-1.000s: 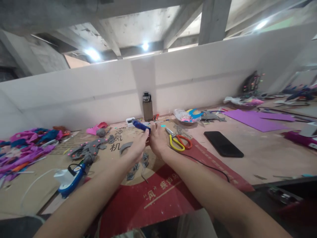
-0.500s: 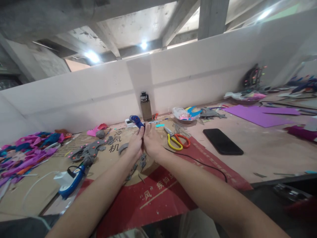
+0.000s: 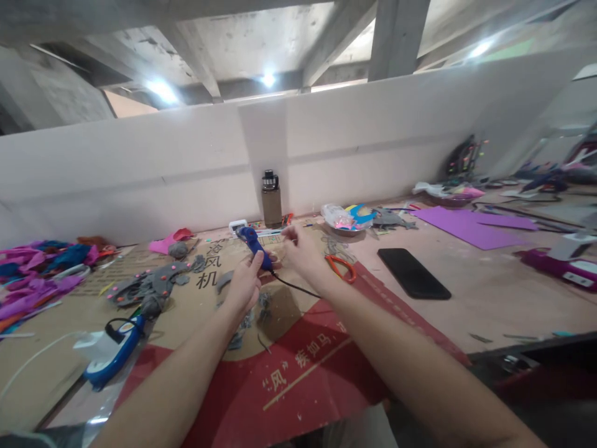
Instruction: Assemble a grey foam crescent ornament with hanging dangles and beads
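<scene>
My left hand [image 3: 247,280] is closed around the handle of a blue glue gun [image 3: 257,249], its nose tilted up and to the left. A black cord [image 3: 296,286] runs from the handle's lower end under my right forearm. My right hand [image 3: 301,249] is raised just right of the glue gun, apart from it, with fingers curled together. Whatever those fingers may hold is too small to make out. Scissors [image 3: 341,269] lie behind my right hand; only an orange handle loop shows. Grey scraps [image 3: 265,305] lie on the cardboard [image 3: 298,398] below my hands.
A dark bottle [image 3: 271,202] stands by the wall. Right of it are a filled bowl [image 3: 349,227], a black phone [image 3: 413,274] and purple sheets [image 3: 466,227]. On the left lie a grey piece with pink dots [image 3: 149,283], a blue power strip [image 3: 116,354] and colourful scraps [image 3: 41,274].
My hands were together at the glue gun; now the right has come away to the right, while the left keeps hold and has lowered the tool slightly. My right hand now covers most of the scissors.
</scene>
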Available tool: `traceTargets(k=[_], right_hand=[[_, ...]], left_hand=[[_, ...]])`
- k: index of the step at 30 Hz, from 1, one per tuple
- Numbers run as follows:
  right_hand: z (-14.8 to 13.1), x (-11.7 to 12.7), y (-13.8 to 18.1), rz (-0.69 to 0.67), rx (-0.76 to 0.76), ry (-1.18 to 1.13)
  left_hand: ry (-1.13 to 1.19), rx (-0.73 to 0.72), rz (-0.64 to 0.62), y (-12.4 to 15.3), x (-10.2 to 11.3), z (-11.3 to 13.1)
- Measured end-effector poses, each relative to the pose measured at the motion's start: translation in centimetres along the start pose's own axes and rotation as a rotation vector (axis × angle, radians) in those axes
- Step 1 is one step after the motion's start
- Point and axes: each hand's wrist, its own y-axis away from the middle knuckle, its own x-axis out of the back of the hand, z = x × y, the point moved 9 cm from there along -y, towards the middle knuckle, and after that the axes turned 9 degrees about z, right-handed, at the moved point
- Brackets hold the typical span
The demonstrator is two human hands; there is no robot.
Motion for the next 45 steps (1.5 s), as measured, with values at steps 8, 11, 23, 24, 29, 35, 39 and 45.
traceTargets(k=[8,11,23,24,29,35,39,45], right_hand=[[4.2,-2.2,-9.0,-0.122,0.109,0.45],[6.0,-6.1,-9.7,-0.239,0.14,0.551],[12.0,-15.2,-11.6,-0.44,0.222,0.652],[12.3,-15.5,-11.7,-0.442,0.225,0.657],[13.0,-16.2,-11.9,-0.413,0.208,0.671],[12.2,-15.2,-11.9,-0.341,0.183,0.652],[10.2,-13.4,-12.3,-0.248,0.186,0.595],[6.8,-9.0,-12.8,-0.12,0.165,0.458]], left_hand=[[-0.041,0.009,-0.013,1.9,-1.0,-0.7],[-0.021,0.041,-0.034,2.5,-1.3,-1.3],[0.025,0.102,-0.072,3.1,-1.6,-2.2],[0.021,0.113,-0.078,3.2,-1.7,-2.4],[-0.014,0.142,-0.078,3.1,-1.7,-3.4],[-0.012,0.14,-0.081,3.1,-1.6,-3.3],[0.02,0.128,-0.081,3.1,-1.5,-2.6],[0.055,0.143,-0.007,2.7,-1.0,-2.5]])
